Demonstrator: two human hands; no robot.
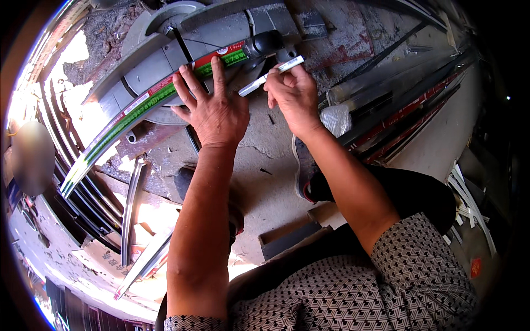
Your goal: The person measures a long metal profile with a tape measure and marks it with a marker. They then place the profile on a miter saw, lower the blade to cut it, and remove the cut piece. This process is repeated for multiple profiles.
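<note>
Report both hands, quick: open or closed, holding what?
Left hand: open, fingers spread over the green-and-red strip.
Right hand: closed, holding a white pen.

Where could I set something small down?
The floor between the forearms, below the left hand and right hand, is mostly bare, bordered by a shoe at right. Crowded: the grey machine base under the green strip, and the metal strips at left.

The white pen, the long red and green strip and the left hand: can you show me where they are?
White pen [254, 86]: head view, on its lower part.
Red and green strip [141, 109]: head view, on its green band.
Left hand [218, 115]: head view, on its back.
</note>
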